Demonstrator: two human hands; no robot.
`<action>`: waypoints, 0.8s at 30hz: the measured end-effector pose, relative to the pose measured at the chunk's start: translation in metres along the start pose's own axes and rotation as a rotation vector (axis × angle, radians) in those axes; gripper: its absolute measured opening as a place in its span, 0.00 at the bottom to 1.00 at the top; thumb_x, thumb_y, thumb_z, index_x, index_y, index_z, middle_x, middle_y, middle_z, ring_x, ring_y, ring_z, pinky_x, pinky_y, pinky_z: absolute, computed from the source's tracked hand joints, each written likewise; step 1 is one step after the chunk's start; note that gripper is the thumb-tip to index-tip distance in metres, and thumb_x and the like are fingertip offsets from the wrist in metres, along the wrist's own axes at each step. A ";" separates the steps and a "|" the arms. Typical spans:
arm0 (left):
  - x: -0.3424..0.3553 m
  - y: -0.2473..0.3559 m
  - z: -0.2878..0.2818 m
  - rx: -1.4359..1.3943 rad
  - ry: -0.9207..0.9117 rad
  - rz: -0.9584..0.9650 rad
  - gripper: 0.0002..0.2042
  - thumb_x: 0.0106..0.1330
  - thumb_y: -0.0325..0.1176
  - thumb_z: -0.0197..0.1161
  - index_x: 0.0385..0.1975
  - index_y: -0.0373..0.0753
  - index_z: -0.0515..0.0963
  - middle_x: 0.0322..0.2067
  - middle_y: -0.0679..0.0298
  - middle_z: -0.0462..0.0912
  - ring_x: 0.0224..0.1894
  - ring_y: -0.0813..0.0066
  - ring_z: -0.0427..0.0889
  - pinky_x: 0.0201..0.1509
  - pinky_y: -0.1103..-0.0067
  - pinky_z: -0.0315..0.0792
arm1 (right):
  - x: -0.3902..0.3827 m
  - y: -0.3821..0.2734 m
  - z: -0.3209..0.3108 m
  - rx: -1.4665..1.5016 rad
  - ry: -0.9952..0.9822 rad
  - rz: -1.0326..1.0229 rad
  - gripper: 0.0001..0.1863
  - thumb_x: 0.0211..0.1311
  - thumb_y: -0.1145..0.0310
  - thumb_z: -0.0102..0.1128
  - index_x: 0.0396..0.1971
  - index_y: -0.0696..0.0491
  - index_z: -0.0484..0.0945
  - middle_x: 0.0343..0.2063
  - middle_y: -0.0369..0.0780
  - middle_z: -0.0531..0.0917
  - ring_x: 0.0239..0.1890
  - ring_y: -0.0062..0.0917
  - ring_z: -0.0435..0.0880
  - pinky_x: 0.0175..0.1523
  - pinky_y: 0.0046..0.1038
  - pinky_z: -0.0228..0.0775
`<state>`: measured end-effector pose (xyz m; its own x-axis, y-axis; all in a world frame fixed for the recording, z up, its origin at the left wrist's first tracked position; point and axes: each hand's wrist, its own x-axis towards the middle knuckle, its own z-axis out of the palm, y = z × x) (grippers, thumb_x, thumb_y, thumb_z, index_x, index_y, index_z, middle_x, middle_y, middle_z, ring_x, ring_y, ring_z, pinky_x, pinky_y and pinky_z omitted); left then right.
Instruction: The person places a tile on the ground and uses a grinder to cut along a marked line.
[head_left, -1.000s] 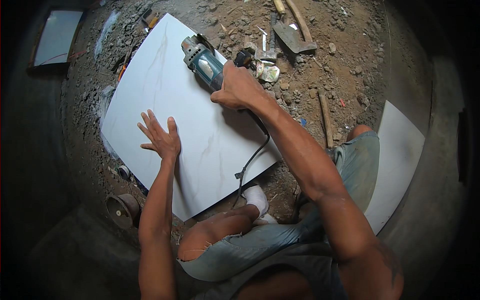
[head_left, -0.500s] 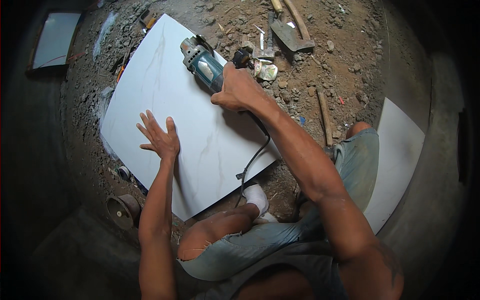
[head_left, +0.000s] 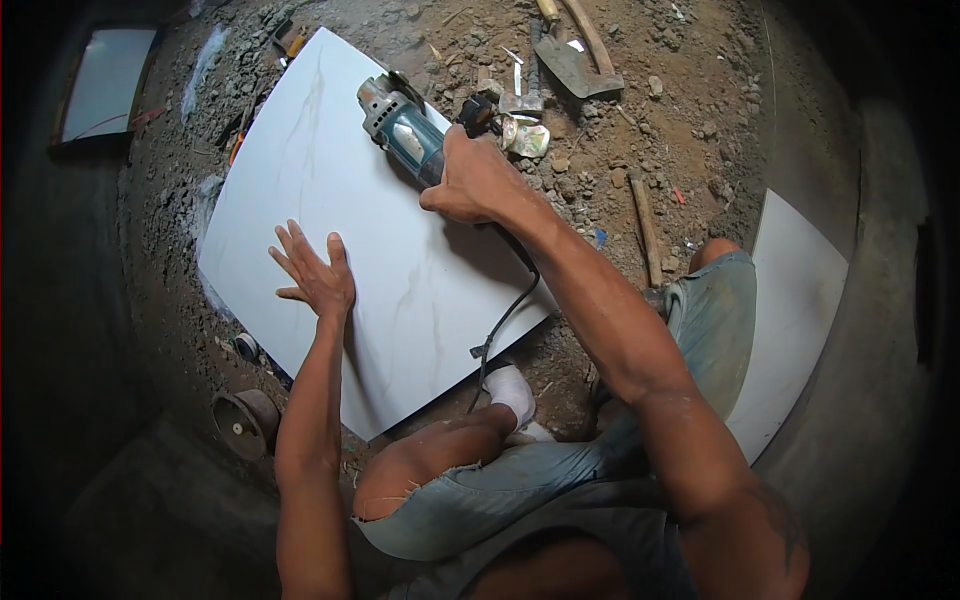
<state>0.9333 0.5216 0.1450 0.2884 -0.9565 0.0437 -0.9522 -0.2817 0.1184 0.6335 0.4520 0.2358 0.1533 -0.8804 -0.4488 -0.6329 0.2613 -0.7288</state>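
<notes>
Your right hand [head_left: 478, 178] was clenched around the body of the angle grinder [head_left: 405, 128], a stubby tool with a teal plastic casing and a grey metal head. The grinder lay on the far right part of the large white tile [head_left: 370, 250], near its upper edge, with its head pointing away from you. Its black cord [head_left: 505, 320] trailed back across the tile's smooth, glossy face and off the near edge.

Your left hand [head_left: 315, 275] was released, fingers spread, with the palm pressed flat on the tile near its middle. The tile was a broad square slab with faint grey marble veins, lying flat on the rough dirt floor [head_left: 690, 150] strewn with rubble and small stones.

Beyond the grinder a flat metal trowel [head_left: 580, 60] with a wooden handle rested in the dirt. A wooden stick [head_left: 645, 225] lay to the right of the tile. A second white tile [head_left: 790, 320] lay by your right knee, and a round rusty disc [head_left: 243, 422] sat near your left elbow.
</notes>
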 end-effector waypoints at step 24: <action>0.000 -0.001 0.002 0.002 0.008 0.002 0.42 0.69 0.69 0.41 0.76 0.48 0.47 0.78 0.58 0.42 0.78 0.45 0.33 0.64 0.26 0.28 | -0.005 0.009 0.010 -0.044 0.050 -0.043 0.39 0.44 0.67 0.65 0.53 0.79 0.63 0.40 0.66 0.81 0.45 0.56 0.84 0.53 0.42 0.78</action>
<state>0.9340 0.5217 0.1430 0.2872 -0.9565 0.0519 -0.9529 -0.2798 0.1167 0.6345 0.4627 0.2260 0.1439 -0.9095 -0.3901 -0.6591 0.2059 -0.7233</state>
